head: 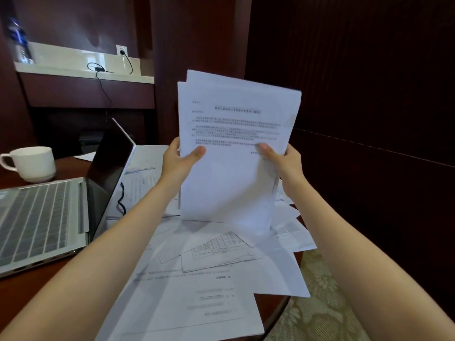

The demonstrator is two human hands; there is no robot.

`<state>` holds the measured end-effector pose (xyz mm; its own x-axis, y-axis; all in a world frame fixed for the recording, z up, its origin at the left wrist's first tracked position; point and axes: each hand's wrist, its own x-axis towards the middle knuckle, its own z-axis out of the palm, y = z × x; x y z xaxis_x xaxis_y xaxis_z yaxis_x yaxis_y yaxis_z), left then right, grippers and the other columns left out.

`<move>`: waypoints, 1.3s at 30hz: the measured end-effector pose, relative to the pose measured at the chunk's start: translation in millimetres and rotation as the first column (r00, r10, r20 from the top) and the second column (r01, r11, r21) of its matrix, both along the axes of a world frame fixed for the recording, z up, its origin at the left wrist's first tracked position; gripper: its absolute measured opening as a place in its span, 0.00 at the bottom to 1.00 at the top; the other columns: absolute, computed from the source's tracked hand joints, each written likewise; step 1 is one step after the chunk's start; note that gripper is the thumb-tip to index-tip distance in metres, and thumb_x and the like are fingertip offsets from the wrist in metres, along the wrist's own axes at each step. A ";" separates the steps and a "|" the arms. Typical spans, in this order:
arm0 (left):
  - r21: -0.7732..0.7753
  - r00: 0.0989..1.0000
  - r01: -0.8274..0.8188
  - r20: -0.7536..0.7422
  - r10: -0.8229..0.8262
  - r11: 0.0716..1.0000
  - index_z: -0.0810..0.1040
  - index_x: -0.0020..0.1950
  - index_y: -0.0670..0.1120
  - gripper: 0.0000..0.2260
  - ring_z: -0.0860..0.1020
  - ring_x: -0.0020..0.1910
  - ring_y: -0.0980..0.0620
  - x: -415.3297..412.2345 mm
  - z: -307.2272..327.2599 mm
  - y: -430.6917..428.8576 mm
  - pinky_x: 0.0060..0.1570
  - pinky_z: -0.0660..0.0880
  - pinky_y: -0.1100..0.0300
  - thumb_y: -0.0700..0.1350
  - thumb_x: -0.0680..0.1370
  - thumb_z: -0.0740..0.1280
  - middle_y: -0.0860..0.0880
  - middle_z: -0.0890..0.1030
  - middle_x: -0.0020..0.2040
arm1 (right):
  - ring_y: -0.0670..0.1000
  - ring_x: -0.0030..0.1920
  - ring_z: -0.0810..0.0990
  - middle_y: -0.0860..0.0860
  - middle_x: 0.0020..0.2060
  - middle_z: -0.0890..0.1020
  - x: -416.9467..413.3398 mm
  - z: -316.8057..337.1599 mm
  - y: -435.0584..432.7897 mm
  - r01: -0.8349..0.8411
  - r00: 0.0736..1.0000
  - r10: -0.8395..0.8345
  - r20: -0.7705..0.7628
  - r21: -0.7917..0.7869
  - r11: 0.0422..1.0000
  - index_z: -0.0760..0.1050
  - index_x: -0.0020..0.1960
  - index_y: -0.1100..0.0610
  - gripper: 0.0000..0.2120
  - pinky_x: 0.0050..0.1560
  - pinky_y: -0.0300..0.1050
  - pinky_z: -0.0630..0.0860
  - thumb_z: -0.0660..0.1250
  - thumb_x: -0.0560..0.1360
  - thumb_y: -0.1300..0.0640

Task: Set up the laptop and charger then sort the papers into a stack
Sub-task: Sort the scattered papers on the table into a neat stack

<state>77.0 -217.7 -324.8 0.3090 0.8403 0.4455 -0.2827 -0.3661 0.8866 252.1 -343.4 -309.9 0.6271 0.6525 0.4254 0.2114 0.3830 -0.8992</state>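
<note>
Flanking the held stack [234, 153]: open laptop [49, 212], cup [32, 163], loose papers [209, 279].

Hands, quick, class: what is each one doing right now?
Left hand: grips the sheaf of papers, thumb on the front.
Right hand: grips the same sheaf of papers, thumb on the front.

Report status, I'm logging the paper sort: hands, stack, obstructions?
Left hand and right hand both grip the paper stack, held upright. Laptop open at left. Loose sheets scattered on table below; nothing blocking.
</note>
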 end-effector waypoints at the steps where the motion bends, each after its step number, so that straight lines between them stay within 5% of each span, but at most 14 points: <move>1: -0.011 1.000 0.006 -0.005 -0.006 1.000 0.73 0.57 0.49 0.14 0.77 0.46 0.64 -0.5 -2.1 1.1 0.39 0.75 0.74 0.43 0.74 0.71 0.59 0.78 0.48 | 0.47 0.48 0.82 0.49 0.50 0.83 0.9 -4.8 -0.6 0.001 1.000 -0.001 -0.001 -0.009 1.000 0.77 0.58 0.57 0.17 0.45 0.38 0.80 0.73 0.71 0.57; 12: -0.134 0.996 -0.030 -0.087 0.018 0.991 0.77 0.42 0.51 0.04 0.78 0.41 0.57 0.3 -15.0 3.5 0.39 0.75 0.67 0.49 0.73 0.71 0.56 0.80 0.42 | 0.49 0.43 0.81 0.49 0.45 0.82 6.3 -22.4 0.4 -0.061 0.996 0.055 -0.076 -0.068 0.996 0.78 0.54 0.57 0.10 0.41 0.38 0.78 0.69 0.74 0.55; 15: -0.127 0.997 -0.013 -0.076 0.003 0.992 0.77 0.49 0.49 0.06 0.77 0.41 0.62 1.9 -16.8 -1.5 0.35 0.74 0.72 0.50 0.76 0.67 0.58 0.79 0.43 | 0.49 0.43 0.82 0.50 0.45 0.83 5.2 -28.1 0.0 -0.139 0.986 0.124 -0.109 -0.135 0.981 0.78 0.54 0.56 0.09 0.40 0.40 0.79 0.69 0.73 0.57; 21: -0.110 0.991 -0.003 -0.136 -0.013 0.994 0.72 0.66 0.45 0.17 0.75 0.53 0.54 2.8 -22.1 -4.0 0.52 0.72 0.61 0.48 0.79 0.63 0.53 0.76 0.56 | 0.53 0.46 0.82 0.53 0.47 0.83 6.1 -36.6 1.2 -0.216 0.970 0.182 -0.162 -0.220 0.951 0.78 0.54 0.58 0.12 0.50 0.45 0.79 0.71 0.71 0.64; 30: -0.187 0.988 -0.092 -0.140 0.067 0.978 0.73 0.66 0.43 0.14 0.74 0.52 0.51 4.6 -14.3 1.4 0.52 0.70 0.59 0.43 0.81 0.61 0.50 0.76 0.54 | 0.53 0.43 0.84 0.55 0.48 0.84 0.2 -24.1 6.2 -0.223 0.966 0.187 -0.180 -0.202 0.954 0.75 0.60 0.61 0.18 0.42 0.45 0.81 0.71 0.70 0.64; 33: -0.228 0.983 -0.113 -0.167 0.076 0.967 0.72 0.66 0.43 0.15 0.75 0.53 0.50 5.4 -18.3 7.2 0.52 0.71 0.58 0.43 0.81 0.61 0.48 0.77 0.55 | 0.55 0.49 0.83 0.56 0.54 0.82 2.1 -27.2 5.2 -0.252 0.962 0.214 -0.167 -0.250 0.935 0.74 0.62 0.60 0.19 0.46 0.47 0.82 0.70 0.72 0.63; 39: -0.262 0.935 -0.273 -0.300 0.190 0.926 0.73 0.65 0.41 0.15 0.72 0.48 0.48 -1.7 -30.2 22.9 0.48 0.69 0.59 0.41 0.79 0.59 0.41 0.77 0.61 | 0.52 0.42 0.80 0.51 0.43 0.81 8.1 -35.6 1.1 -0.189 0.964 0.113 -0.241 -0.321 0.928 0.76 0.51 0.56 0.12 0.43 0.44 0.77 0.59 0.80 0.50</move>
<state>75.3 -194.8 -354.9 0.1610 0.9823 0.0954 0.0373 -0.1027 0.9940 260.2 -342.3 -345.5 0.5612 0.8272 0.0287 -0.0369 0.0597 -0.9975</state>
